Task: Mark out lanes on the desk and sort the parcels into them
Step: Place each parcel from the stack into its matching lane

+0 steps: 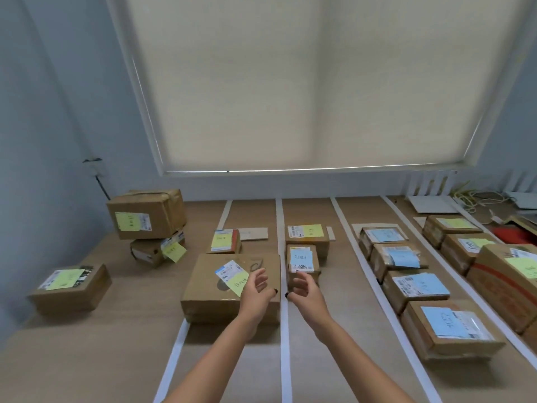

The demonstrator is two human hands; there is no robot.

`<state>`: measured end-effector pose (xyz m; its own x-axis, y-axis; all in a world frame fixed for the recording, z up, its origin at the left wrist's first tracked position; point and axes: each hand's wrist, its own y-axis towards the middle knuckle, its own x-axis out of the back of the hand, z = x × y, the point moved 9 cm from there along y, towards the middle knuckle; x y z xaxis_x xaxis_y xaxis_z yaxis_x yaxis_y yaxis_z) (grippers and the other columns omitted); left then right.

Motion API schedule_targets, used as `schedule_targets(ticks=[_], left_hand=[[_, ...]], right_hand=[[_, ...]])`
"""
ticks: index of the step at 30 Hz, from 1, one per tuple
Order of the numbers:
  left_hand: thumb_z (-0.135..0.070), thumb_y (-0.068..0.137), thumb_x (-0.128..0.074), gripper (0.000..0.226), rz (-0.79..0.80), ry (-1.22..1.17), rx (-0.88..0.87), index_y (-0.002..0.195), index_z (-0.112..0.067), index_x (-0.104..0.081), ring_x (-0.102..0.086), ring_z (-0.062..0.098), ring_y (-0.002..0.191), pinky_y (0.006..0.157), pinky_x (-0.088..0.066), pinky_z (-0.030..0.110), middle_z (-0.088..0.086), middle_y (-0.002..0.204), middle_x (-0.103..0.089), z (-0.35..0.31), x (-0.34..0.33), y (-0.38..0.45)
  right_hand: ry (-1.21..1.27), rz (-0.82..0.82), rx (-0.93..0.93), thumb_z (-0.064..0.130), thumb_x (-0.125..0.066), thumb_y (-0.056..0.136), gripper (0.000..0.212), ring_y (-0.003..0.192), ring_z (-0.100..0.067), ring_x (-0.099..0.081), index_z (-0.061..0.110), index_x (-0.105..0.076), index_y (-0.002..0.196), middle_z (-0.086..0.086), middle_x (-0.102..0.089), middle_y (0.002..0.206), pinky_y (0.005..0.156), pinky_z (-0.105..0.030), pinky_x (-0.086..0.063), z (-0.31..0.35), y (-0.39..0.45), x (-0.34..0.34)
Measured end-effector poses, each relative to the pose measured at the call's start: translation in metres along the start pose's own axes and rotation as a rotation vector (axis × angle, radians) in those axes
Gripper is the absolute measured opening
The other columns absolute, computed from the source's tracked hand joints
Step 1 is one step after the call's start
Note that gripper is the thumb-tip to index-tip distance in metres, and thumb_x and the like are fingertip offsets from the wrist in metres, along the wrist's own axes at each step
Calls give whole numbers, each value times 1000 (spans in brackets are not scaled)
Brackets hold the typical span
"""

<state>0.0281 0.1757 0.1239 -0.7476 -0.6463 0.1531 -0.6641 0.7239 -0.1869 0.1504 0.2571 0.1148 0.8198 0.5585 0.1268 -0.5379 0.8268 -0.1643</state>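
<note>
White tape strips (285, 330) split the wooden desk (87, 359) into lanes. A large cardboard parcel (209, 289) with a yellow note lies in the leftmost lane, a small one (224, 241) behind it. My left hand (257, 287) hovers over the large parcel's right edge, fingers loosely curled, holding nothing. My right hand (302, 287) floats just in front of a small parcel (302, 260) with a blue note in the second lane, also empty. Behind that sits a yellow-noted parcel (307, 235). Several blue-noted parcels (402, 257) fill the third lane.
Outside the lanes on the left stand a stack of two parcels (146, 213) and a single flat parcel (71, 287). Yellow-noted parcels (465, 245) occupy the far right lane. Cables and white devices (436, 203) lie at the back right under the window blind.
</note>
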Motion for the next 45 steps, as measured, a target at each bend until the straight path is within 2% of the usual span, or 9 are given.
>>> schedule_targets(ticks=[7, 11, 17, 19, 23, 31, 37, 41, 45], left_hand=[[0, 85, -60, 52, 12, -32, 26, 128, -24, -45, -53, 17, 113, 82, -46, 23, 4, 130, -51, 13, 30, 8], [3, 84, -58, 52, -5, -45, 34, 128, -22, -45, -53, 16, 110, 77, -46, 18, 6, 128, -52, 22, 49, 15], [6, 85, -55, 55, 4, -32, 48, 132, -20, -43, -52, 14, 114, 77, -44, 17, 4, 130, -53, 46, 92, 20], [5, 85, -54, 55, -13, -21, 45, 131, -22, -43, -49, 14, 117, 84, -42, 22, 3, 132, -51, 53, 116, 28], [3, 87, -55, 59, -35, -5, 36, 139, -19, -38, -45, 20, 127, 98, -42, 30, 6, 138, -47, 65, 176, 55], [3, 89, -53, 60, -2, 50, 81, 142, -19, -36, -42, 18, 129, 96, -40, 25, 5, 141, -44, 101, 327, 103], [6, 88, -52, 61, -66, 58, 139, 142, -16, -35, -43, 21, 128, 98, -39, 28, 8, 140, -45, 138, 451, 122], [9, 86, -52, 61, -178, 85, 115, 140, -15, -39, -45, 20, 127, 96, -39, 25, 7, 139, -47, 150, 529, 138], [17, 83, -45, 58, -361, 85, 26, 134, -11, -48, -46, 16, 128, 104, -37, 26, 5, 138, -51, 147, 612, 164]], right_hand=[[-15, 39, 18, 9, -63, 85, 59, 116, -17, -49, 24, -38, 135, -1, -48, 129, 89, -26, -46, 10, 10, -37], [-15, 69, 17, 9, -64, 84, 60, 112, -15, -50, 23, -38, 136, -1, -50, 129, 80, -19, -47, 9, 14, -61], [-40, 118, 13, 6, -60, 86, 61, 111, -15, -52, 22, -37, 141, -1, -50, 131, 82, -22, -49, 2, 16, -111], [-75, 163, 12, 6, -56, 87, 64, 115, -16, -52, 23, -34, 144, -3, -48, 136, 92, -30, -49, 2, 20, -138], [-137, 194, 28, 9, -56, 88, 64, 119, -16, -50, 23, -31, 146, -2, -45, 139, 94, -28, -44, 7, 38, -197], [-123, 231, -28, 8, -56, 89, 66, 127, -20, -45, 24, -28, 147, -7, -41, 144, 95, -28, -43, 10, 64, -367], [-142, 262, -91, 9, -54, 90, 65, 128, -19, -44, 25, -28, 147, -5, -40, 145, 92, -26, -41, 6, 68, -481], [-139, 269, -141, 8, -52, 91, 64, 128, -20, -44, 23, -27, 147, -5, -40, 146, 91, -27, -38, 2, 76, -533], [-162, 287, -177, 14, -54, 92, 63, 129, -22, -44, 22, -26, 148, -7, -39, 147, 92, -27, -38, -1, 89, -572]])
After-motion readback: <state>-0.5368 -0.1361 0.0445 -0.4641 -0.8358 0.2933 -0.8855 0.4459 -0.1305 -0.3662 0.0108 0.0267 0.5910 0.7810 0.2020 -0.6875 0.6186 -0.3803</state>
